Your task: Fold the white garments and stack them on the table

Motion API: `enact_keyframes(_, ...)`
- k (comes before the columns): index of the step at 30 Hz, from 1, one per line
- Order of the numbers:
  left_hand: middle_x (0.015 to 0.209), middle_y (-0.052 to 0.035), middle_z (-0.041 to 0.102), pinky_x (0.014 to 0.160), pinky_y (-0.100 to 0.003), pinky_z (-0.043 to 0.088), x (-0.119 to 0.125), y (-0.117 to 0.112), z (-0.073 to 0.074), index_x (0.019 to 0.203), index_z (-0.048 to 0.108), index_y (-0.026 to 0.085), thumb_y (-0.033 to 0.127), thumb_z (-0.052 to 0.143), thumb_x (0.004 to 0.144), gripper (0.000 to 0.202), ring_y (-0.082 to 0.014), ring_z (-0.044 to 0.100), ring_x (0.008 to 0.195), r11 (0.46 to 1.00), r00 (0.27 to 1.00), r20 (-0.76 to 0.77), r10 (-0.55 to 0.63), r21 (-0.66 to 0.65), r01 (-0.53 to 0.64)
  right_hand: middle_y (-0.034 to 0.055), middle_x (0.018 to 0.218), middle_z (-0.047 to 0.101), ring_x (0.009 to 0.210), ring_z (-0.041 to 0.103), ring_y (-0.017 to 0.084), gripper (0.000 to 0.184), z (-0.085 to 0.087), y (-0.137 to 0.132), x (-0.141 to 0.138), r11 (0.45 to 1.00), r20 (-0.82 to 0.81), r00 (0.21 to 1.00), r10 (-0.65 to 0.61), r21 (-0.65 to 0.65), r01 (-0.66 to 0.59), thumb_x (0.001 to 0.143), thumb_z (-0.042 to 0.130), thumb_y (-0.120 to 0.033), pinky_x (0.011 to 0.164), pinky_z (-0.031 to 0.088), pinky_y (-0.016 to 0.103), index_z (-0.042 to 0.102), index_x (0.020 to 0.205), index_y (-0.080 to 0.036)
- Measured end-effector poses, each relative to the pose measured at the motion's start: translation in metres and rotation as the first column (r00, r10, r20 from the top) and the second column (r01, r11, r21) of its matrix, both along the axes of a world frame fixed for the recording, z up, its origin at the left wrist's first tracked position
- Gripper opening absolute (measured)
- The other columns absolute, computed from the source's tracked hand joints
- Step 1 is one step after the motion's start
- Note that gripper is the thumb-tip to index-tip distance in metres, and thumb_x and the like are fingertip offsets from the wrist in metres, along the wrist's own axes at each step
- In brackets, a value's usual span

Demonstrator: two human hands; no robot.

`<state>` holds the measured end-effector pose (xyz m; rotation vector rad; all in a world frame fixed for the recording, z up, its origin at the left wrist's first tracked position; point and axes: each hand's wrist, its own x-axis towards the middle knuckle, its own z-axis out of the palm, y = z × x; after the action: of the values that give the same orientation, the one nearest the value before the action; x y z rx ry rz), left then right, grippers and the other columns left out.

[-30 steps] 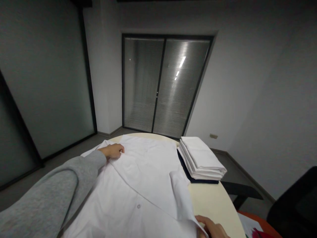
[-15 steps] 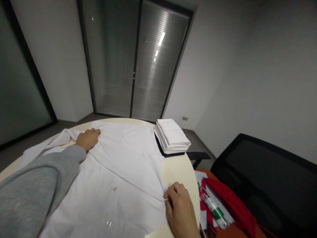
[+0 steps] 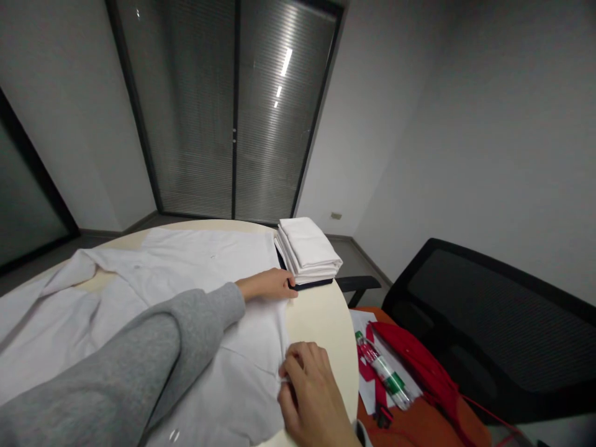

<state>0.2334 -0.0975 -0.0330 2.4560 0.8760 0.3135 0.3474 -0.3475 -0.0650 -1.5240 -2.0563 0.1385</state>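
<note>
A white button-up shirt (image 3: 233, 254) lies spread over a round cream table, its sleeve rumpled at the left. My right hand (image 3: 314, 391) pinches the shirt's right edge near the front of the table. Reaching across the cloth, my left hand (image 3: 270, 284) in a grey sleeve is at the shirt's right edge, farther back. Its thumb and fingers are a little apart, beside the corner of a stack of folded white cloth (image 3: 310, 245). Under that stack lies a dark folded cloth (image 3: 316, 284). My left forearm hides the middle of the shirt.
The round table's edge (image 3: 347, 347) curves along the right. Past it, an orange seat (image 3: 419, 416) holds a clear bottle with a green label (image 3: 386, 375), a red bag (image 3: 414, 351) and papers. A black mesh chair (image 3: 484, 316) stands behind. Glass doors (image 3: 233, 112) are at the back.
My left hand has left the shirt's upper left part and moved right to its right edge by the stack. My right hand keeps its pinch on the edge. The view has shifted slightly right.
</note>
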Motion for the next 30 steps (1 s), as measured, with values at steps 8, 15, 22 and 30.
enact_keyframes(8, 0.097, -0.0036, 0.079, 0.078, -0.031, 0.048, 0.007, -0.02, -0.029, 0.097, 0.072, 0.021, 0.025, 0.056, 0.097, 0.017, -0.0199, 0.07, 0.088, 0.99, 0.989, 0.115, 0.096, 0.095, -0.107, 0.0025, 0.088, 0.057, 0.088, 0.046, 0.025, 0.02, -0.008, 0.002, 0.005, 0.995, 0.051, 0.998, -0.045, 0.088, 0.04, 0.071, 0.06, -0.007, 0.078, 0.033, 0.041, 0.053, 0.08, -0.023)
enact_keyframes(15, 0.115, -0.0106, 0.07, 0.097, -0.045, 0.042, 0.003, -0.044, -0.023, 0.109, 0.068, 0.023, 0.034, 0.055, 0.103, 0.019, -0.0298, 0.059, 0.113, 0.941, 0.989, 0.103, 0.11, 0.31, -0.137, 0.0037, 0.088, 0.058, 0.091, 0.048, 0.027, 0.011, 0.006, 0.0, 0.001, 0.996, 0.095, 0.992, -0.077, 0.056, 0.072, 0.083, 0.063, -0.015, 0.083, 0.033, 0.044, 0.056, 0.08, -0.023)
enact_keyframes(22, 0.128, -0.0093, 0.067, 0.102, -0.044, 0.04, -0.114, -0.047, 0.018, 0.122, 0.065, 0.025, 0.038, 0.051, 0.104, 0.026, -0.0283, 0.057, 0.121, 0.816, 0.929, 0.033, 0.368, 0.467, -0.34, 0.0044, 0.087, 0.06, 0.089, 0.053, 0.026, 0.016, -0.006, 0.008, 0.01, 0.996, 0.189, 0.981, -0.05, 0.083, 0.035, 0.097, 0.059, -0.027, 0.083, 0.036, 0.044, 0.059, 0.081, -0.024)
enact_keyframes(30, 0.144, -0.0269, 0.056, 0.104, -0.065, 0.041, -0.359, -0.045, 0.039, 0.137, 0.058, 0.012, 0.038, 0.064, 0.085, 0.058, -0.0482, 0.049, 0.133, 0.355, 0.357, -0.06, 0.932, 0.345, -0.869, 0.0051, 0.088, 0.066, 0.086, 0.061, 0.026, 0.017, -0.032, 0.025, 0.025, 0.996, 0.214, 0.977, -0.005, 0.084, -0.014, 0.096, 0.062, -0.036, 0.077, 0.043, 0.041, 0.065, 0.084, -0.025)
